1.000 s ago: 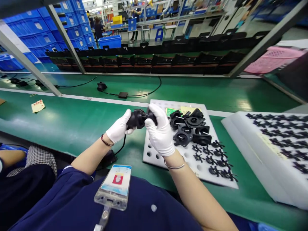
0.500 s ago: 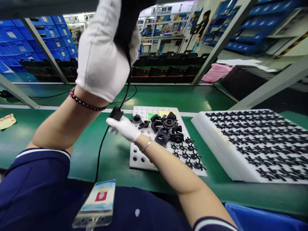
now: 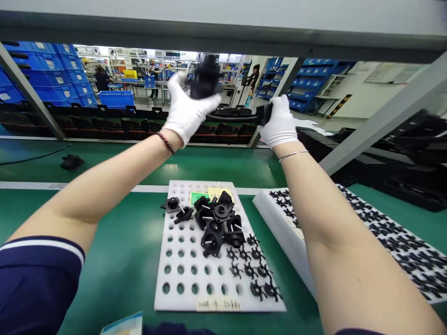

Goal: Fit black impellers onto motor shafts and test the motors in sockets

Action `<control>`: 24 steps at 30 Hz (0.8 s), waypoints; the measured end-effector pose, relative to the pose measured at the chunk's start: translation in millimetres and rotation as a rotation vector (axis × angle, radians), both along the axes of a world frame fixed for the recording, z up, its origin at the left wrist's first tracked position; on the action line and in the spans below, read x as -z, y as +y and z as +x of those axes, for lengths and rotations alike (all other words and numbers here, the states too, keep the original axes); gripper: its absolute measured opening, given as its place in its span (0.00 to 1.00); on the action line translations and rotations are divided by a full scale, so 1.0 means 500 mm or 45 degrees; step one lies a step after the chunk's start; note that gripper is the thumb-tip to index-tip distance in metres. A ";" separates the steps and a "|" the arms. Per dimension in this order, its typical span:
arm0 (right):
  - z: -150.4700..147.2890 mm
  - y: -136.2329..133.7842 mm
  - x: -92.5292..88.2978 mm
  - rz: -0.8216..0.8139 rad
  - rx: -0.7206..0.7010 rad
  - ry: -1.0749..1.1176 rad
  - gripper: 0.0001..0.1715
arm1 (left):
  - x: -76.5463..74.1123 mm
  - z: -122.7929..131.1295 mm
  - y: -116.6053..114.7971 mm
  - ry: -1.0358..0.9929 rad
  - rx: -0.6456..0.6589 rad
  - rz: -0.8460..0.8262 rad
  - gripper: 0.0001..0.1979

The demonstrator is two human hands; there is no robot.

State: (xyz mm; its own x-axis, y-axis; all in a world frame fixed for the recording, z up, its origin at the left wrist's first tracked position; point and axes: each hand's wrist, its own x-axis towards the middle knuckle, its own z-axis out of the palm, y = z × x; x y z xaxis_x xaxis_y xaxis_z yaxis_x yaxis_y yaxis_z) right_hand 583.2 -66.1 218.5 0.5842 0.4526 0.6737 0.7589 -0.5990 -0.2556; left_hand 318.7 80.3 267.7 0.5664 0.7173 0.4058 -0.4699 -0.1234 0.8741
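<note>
Head view. Arms raised, white cotton gloves on both hands, which are well apart above the far side of the worktop (image 3: 118,274), around 12 o'clock. The left hand (image 3: 181,114) looks closed on a black moulded housing (image 3: 206,77), which is motion-blurred, so its exact shape is hard to tell. The right hand (image 3: 279,124) is closed on a small black piece (image 3: 264,114), its fingers wrapping most of it.

Handling note: a firm grip with the parts held up clear of the tray seems the safest way to avoid knocking the pile.

At 6 o'clock, a white perforated foam tray (image 3: 164,302) holds loose black plastic housings (image 3: 213,239) and small black star-shaped parts (image 3: 244,267). At 4 o'clock, a second foam tray (image 3: 289,237) carries rows of the same star-shaped parts. At 9 o'clock, a black device (image 3: 71,162) sits on the worktop. Blue stacked crates (image 3: 45,77) stand at 10 o'clock, and a co-worker (image 3: 101,79) stands beyond them.
</note>
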 end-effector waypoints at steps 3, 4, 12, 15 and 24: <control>0.069 -0.042 0.062 -0.253 0.134 0.108 0.34 | 0.143 0.147 0.036 0.210 -0.006 0.131 0.50; 0.087 -0.051 0.093 -0.385 0.166 0.150 0.34 | 0.195 0.191 0.046 0.277 0.017 0.154 0.49; 0.177 -0.053 0.319 -1.176 0.172 0.573 0.37 | 0.453 0.329 0.071 0.959 0.077 0.148 0.41; 0.190 -0.035 0.356 -1.300 0.167 0.718 0.41 | 0.484 0.323 0.087 1.077 0.096 0.141 0.42; 0.157 -0.038 0.322 -0.802 0.062 0.594 0.23 | 0.492 0.282 0.146 1.454 0.197 0.172 0.28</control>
